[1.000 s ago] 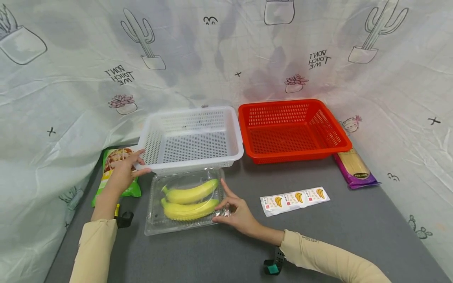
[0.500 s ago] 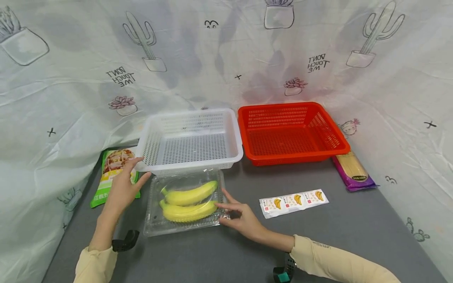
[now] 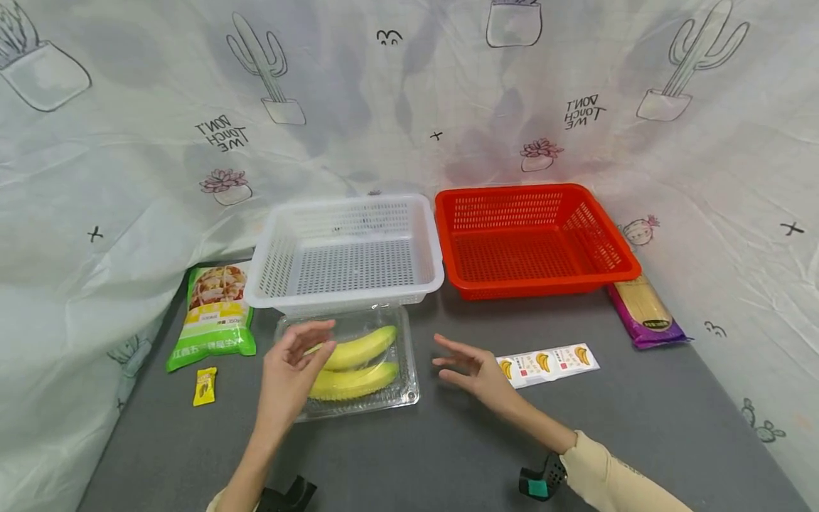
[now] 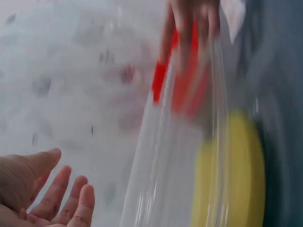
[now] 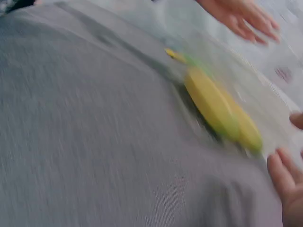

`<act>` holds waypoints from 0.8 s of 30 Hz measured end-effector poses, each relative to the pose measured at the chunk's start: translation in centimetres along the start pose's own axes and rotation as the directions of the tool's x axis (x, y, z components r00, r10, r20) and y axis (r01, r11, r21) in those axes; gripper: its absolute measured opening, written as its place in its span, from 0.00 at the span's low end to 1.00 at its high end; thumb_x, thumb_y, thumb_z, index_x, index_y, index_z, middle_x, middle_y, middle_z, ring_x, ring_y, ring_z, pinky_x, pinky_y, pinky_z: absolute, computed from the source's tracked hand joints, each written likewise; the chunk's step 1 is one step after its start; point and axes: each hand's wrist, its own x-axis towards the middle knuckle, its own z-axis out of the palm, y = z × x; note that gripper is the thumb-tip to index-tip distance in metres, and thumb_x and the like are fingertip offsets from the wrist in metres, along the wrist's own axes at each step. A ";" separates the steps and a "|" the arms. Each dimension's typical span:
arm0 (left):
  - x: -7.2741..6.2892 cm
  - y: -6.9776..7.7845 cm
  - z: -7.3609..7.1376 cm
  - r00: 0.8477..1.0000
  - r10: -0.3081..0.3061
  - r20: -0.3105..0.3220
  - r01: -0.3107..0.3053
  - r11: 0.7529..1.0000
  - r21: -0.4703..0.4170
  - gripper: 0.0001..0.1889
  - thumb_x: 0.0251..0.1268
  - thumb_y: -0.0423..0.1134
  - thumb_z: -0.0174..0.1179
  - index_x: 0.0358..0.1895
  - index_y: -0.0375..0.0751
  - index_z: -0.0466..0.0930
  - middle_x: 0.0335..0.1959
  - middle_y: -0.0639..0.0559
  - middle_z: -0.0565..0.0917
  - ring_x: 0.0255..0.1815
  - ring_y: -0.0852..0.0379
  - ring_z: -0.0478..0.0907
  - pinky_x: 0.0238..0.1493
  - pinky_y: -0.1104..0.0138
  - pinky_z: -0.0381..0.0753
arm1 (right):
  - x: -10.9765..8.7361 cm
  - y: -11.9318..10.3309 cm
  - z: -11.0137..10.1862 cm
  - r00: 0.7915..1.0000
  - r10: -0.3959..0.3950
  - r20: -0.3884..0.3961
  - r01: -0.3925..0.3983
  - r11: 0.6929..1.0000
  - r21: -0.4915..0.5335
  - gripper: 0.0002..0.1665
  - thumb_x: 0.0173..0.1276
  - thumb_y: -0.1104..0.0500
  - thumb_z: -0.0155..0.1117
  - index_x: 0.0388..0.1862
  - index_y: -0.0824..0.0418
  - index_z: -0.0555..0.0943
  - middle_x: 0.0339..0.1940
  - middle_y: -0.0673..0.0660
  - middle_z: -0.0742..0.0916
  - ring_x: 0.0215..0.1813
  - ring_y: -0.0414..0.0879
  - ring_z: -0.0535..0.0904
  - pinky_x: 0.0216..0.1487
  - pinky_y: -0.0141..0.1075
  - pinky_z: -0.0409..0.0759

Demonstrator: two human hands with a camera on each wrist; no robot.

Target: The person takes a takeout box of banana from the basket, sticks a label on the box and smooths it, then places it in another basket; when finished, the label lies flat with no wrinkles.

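Two yellow bananas lie inside a clear plastic clamshell box whose lid looks closed. My left hand hovers over the left side of the box, fingers loosely bent around nothing, and hides the banana stems. To the right of the box, apart from it, my right hand is raised with relaxed fingers, holding nothing. It covers the left end of a strip of banana labels. In the left wrist view, blurred, loose fingers show beside the box. The right wrist view catches the bananas between both hands.
A white basket stands behind the box, with a red basket to its right. On the left lie a green food bag and a small yellow packet. A purple noodle pack lies at right.
My left hand has left the white basket's edge and moved right over the box. My right hand has let go of the box's right edge and drawn away rightward.
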 end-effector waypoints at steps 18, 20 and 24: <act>-2.6 0.1 11.2 0.900 -0.118 0.419 0.261 0.917 -0.301 0.18 0.59 0.28 0.65 0.54 0.29 0.79 0.53 0.38 0.81 0.56 0.44 0.78 0.51 0.65 0.78 | -5.1 1.5 -8.0 0.979 -0.058 -0.198 0.064 0.998 0.022 0.26 0.64 0.79 0.56 0.62 0.80 0.68 0.60 0.66 0.79 0.55 0.49 0.81 0.47 0.34 0.80; -3.1 -0.3 12.9 0.879 -0.136 0.457 0.292 0.911 -0.291 0.17 0.59 0.28 0.65 0.52 0.29 0.80 0.52 0.36 0.82 0.55 0.41 0.78 0.50 0.66 0.78 | -5.6 1.5 -8.5 0.976 -0.061 -0.209 0.064 0.998 0.006 0.26 0.64 0.79 0.56 0.62 0.81 0.68 0.60 0.66 0.80 0.55 0.50 0.81 0.48 0.34 0.79; -3.6 -1.6 16.1 0.881 -0.144 0.451 0.298 0.909 -0.292 0.16 0.57 0.25 0.65 0.50 0.25 0.80 0.50 0.29 0.81 0.53 0.35 0.77 0.49 0.66 0.79 | -6.3 1.6 -9.4 0.971 -0.085 -0.222 0.082 0.996 -0.024 0.25 0.64 0.80 0.55 0.61 0.83 0.67 0.59 0.69 0.79 0.56 0.50 0.81 0.48 0.33 0.79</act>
